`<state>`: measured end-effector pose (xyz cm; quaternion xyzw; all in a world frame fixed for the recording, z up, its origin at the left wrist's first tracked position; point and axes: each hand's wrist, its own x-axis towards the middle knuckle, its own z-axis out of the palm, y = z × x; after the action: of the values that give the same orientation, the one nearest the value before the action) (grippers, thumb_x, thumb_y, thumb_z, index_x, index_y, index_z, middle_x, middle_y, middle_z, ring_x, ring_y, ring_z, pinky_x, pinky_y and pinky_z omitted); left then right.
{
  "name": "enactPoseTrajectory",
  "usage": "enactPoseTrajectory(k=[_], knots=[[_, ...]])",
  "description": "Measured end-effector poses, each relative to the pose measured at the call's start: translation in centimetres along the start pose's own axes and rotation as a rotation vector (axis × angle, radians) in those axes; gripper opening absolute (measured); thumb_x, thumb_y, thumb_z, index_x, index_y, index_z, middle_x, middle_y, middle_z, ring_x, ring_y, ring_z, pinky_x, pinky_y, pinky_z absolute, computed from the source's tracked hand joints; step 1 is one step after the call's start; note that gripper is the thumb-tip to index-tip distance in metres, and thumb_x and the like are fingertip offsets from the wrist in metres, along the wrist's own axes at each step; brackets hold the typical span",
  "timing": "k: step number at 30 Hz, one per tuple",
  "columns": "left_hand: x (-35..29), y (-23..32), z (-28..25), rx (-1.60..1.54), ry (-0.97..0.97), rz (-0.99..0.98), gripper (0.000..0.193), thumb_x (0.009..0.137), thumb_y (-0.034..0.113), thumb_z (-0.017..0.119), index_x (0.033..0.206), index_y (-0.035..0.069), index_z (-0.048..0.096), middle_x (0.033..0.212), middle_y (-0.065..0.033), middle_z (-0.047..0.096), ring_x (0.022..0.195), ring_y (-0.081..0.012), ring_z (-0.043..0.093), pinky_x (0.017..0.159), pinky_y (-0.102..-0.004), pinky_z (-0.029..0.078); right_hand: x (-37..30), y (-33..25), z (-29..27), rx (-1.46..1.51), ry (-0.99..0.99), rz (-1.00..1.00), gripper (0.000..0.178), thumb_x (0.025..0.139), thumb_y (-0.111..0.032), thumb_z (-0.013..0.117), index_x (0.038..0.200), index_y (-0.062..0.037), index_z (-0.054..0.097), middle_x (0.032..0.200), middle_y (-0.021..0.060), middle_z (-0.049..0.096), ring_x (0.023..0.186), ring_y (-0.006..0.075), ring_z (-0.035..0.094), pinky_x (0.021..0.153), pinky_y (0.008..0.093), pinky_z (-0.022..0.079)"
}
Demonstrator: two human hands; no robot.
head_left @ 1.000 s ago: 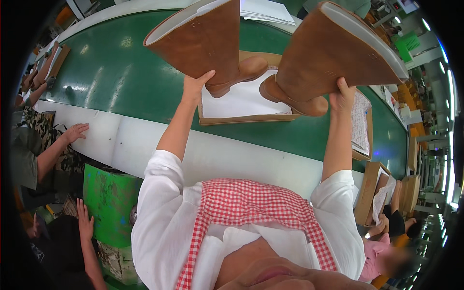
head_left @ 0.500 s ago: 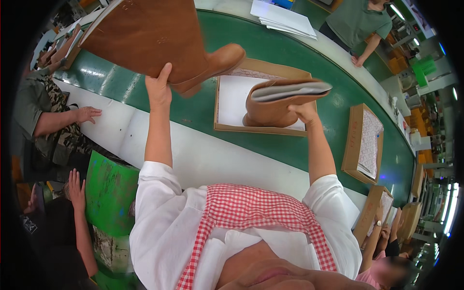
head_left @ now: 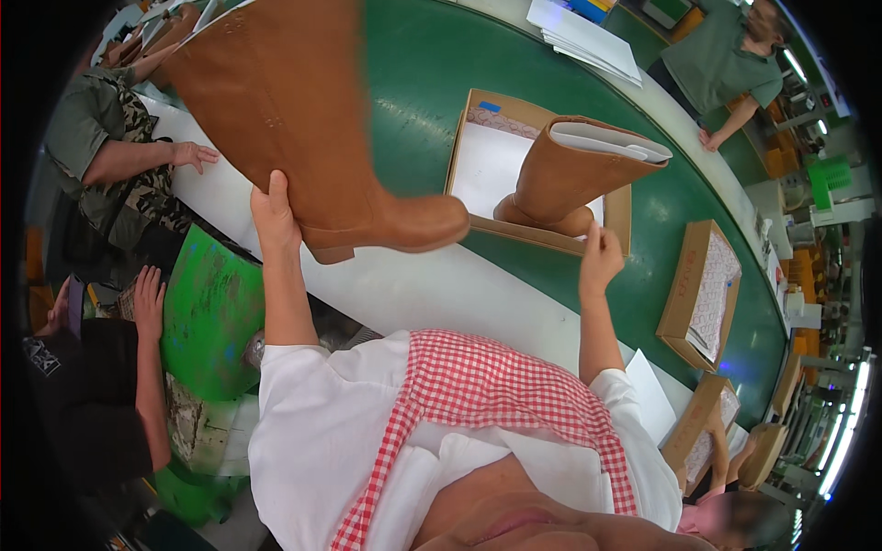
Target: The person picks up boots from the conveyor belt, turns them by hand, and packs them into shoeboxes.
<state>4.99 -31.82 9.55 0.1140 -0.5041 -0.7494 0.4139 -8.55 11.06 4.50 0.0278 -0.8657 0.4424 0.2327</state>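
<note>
My left hand (head_left: pixel 277 216) is closed around the heel and ankle end of a tall brown boot (head_left: pixel 285 110), raised over the white ledge with its toe pointing right. Its shaft runs out of the top left of the picture. A second brown boot (head_left: pixel 574 170) stands in an open cardboard box (head_left: pixel 537 241), leaning right, with white filling showing in its shaft opening. By the box's front right corner is my right hand (head_left: pixel 602 262), off the boot. Its fingers are curled together at the rim; I cannot make out whether anything is between them.
The box stands on a green conveyor belt (head_left: pixel 413 101) with a white ledge (head_left: pixel 514 285) along it. More boxes (head_left: pixel 703 294) with patterned paper lie to the right. White sheets (head_left: pixel 583 37) rest at the far side. Co-workers' hands (head_left: pixel 193 154) show on the left and right.
My right hand has let go of the second boot and come down and nearer me, to the box's front rim. The boot in my left hand has swung lower and more upright.
</note>
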Motion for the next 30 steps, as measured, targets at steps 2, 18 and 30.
enactPoseTrajectory(k=[2, 18, 30], knots=[[-1.4, -0.6, 0.0, 0.007, -0.093, -0.079, 0.056, 0.088, 0.034, 0.061, 0.125, -0.004, 0.043, 0.123, -0.0099, 0.052, 0.11, -0.0195, 0.051, 0.094, -0.0324, 0.042, -3.4, -2.5, -0.1, 0.028, -0.08, -0.257, 0.017, 0.08, -0.017, 0.068, 0.079, -0.0002, 0.066, 0.069, 0.0083, 0.062, 0.062, 0.0217, 0.058, 0.06, 0.0302, 0.046], [-11.7, -3.6, 8.3, 0.054, -0.559, -0.229, 0.079, 0.078, 0.054, 0.064, 0.128, -0.002, 0.039, 0.121, -0.0108, 0.051, 0.109, -0.0199, 0.05, 0.093, -0.0333, 0.04, -11.6, -9.8, 2.2, 0.651, -0.604, -0.05, 0.058, 0.078, -0.026, 0.072, 0.12, 0.0034, 0.045, 0.113, 0.0145, 0.059, 0.104, 0.0236, 0.056, 0.088, 0.0332, 0.044], [-16.1, -6.0, 7.0, 0.294, -0.761, -0.314, 0.055, 0.074, 0.031, 0.075, 0.112, -0.003, 0.052, 0.106, -0.0122, 0.063, 0.097, -0.0199, 0.06, 0.083, -0.0314, 0.047, -8.3, -12.0, -1.9, 0.794, -0.359, -0.061, 0.07, 0.076, -0.031, 0.073, 0.127, 0.0014, 0.037, 0.116, 0.011, 0.055, 0.105, 0.0222, 0.054, 0.09, 0.0326, 0.043]])
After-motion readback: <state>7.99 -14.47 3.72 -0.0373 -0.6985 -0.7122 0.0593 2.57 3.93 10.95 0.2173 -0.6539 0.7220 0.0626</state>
